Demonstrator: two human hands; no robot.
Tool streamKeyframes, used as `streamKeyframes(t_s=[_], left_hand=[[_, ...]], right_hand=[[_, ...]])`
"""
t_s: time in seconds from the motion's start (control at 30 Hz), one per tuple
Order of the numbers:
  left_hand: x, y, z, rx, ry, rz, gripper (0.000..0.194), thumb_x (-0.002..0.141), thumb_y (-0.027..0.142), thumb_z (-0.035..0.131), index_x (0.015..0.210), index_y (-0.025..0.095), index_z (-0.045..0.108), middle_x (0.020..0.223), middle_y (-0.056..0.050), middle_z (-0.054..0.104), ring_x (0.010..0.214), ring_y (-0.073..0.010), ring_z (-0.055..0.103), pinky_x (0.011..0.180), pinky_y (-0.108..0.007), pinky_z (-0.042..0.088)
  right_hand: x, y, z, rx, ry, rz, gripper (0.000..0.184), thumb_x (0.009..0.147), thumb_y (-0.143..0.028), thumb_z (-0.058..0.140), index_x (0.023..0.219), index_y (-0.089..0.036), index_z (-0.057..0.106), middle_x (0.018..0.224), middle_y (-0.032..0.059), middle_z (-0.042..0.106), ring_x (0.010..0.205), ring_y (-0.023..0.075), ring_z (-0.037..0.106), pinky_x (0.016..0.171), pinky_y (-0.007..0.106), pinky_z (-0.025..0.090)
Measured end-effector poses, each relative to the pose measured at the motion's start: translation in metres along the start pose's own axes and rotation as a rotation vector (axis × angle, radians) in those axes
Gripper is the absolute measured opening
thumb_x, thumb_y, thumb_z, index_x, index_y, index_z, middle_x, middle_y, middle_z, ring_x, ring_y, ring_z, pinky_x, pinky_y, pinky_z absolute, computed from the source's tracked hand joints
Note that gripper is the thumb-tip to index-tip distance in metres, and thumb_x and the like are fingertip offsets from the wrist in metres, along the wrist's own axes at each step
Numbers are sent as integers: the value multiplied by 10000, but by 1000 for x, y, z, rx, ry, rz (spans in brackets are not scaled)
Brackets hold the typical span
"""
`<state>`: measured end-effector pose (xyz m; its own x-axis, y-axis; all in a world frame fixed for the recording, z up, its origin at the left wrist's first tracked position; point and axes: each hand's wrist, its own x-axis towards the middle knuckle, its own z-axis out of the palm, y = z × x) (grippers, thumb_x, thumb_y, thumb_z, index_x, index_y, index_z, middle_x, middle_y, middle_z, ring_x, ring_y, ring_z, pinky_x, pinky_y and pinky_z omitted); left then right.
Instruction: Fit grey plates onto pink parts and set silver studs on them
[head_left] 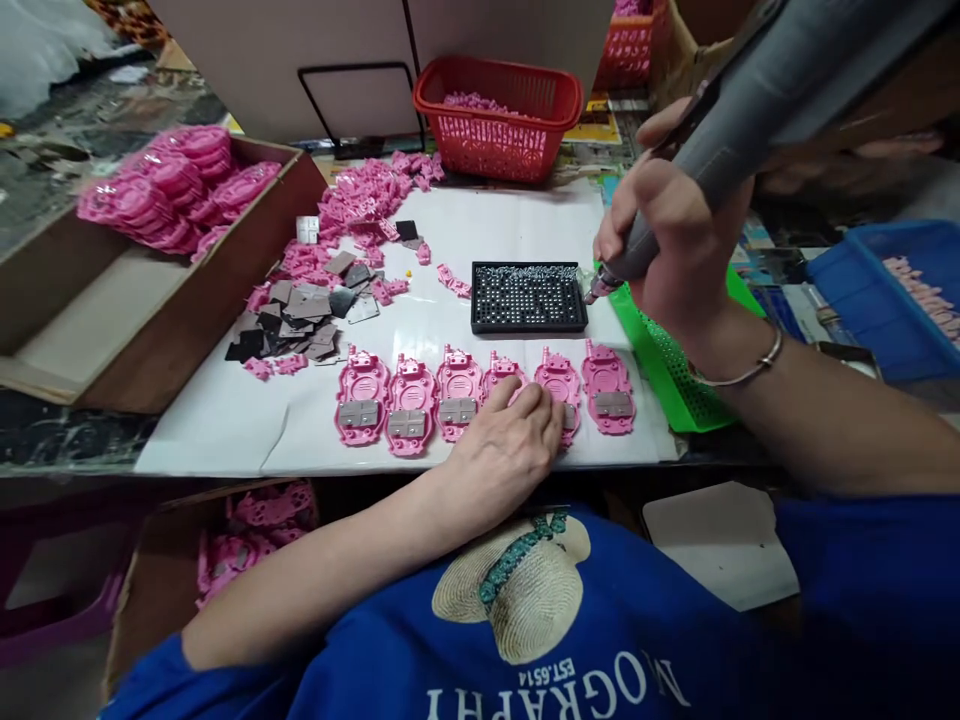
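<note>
l hand [517, 430] palm down over mid pcs of row of 6 pink casings [364, 385] w/ grey plates [358, 413], fingers bent, close tog; can't tell if pinching. r hand [675, 225] wrapped rnd grey driver [720, 150], tip nr r edge of blk screw tray [529, 327], beyond row. green basket [649, 345] to r. red basket [495, 150] at back, beside pink pts heap [360, 205].
</note>
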<state>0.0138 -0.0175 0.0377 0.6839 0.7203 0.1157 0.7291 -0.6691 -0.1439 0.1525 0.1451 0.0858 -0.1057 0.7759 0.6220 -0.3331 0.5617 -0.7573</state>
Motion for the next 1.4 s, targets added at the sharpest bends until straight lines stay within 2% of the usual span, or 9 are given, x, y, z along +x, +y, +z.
streamKeyframes(t_s=[0.07,0.2,0.37,0.57,0.87,1.0,1.13,1.23,1.4], left_hand=[[5,2,2,4,17,11,334,991,137,399,1261,17,555,1170,-167,673,1085,-260,583,988,-450,415],[11,6,4,1,31,21,326,986,112,385,1231,7,572,1125,-165,680,1050,-258,586,951,-437,425],[10,6,5,-7,65,28,328,984,106,375,1218,-1,578,1119,-165,674,1049,-269,586,935,-439,426],[10,6,5,-10,62,29,327,984,106,379,1219,0,580,1124,-169,671,1054,-268,583,959,-443,411],[8,7,8,5,101,17,337,980,101,385,1234,-20,571,1125,-173,674,1055,-269,588,967,-447,408],[9,7,10,-2,100,8,320,982,104,399,1228,-4,575,1118,-160,676,1048,-258,586,958,-432,410],[10,8,13,-33,117,-14,304,993,171,458,1225,12,574,1086,-139,675,1049,-251,576,982,-428,391],[10,8,16,-42,126,-16,312,995,191,471,1231,10,567,1071,-134,668,1043,-253,571,978,-426,384],[10,8,15,-23,115,-13,308,988,140,436,1232,4,567,1082,-136,674,1040,-253,572,984,-435,383]], right_hand=[[3,10,0,-62,-1,21,265,690,-453,787,863,-349,615,854,-45,583,420,99,452,374,311,393],[6,24,-5,-131,20,17,335,698,-547,771,877,-337,583,841,-29,550,426,98,473,372,313,410],[6,33,-10,-154,0,12,297,758,-524,736,905,-341,553,737,-42,514,416,106,479,370,304,390],[6,39,-12,-30,-9,-14,272,729,-476,782,877,-333,603,782,-53,532,398,57,468,339,265,356],[2,34,-7,-33,11,69,337,678,-487,815,848,-297,594,675,-65,484,399,69,462,347,251,391],[5,35,-8,-20,19,24,316,713,-465,798,875,-289,592,693,-63,474,402,62,464,353,242,371],[6,20,-2,0,4,-2,256,758,-428,758,888,-299,579,643,-64,460,409,89,450,381,265,358],[-2,-2,5,1,15,49,217,774,-411,725,903,-304,586,616,-68,449,436,107,437,415,282,377],[-27,-19,11,84,-131,143,245,776,-370,730,955,-273,593,608,-79,514,397,119,462,353,308,340]])
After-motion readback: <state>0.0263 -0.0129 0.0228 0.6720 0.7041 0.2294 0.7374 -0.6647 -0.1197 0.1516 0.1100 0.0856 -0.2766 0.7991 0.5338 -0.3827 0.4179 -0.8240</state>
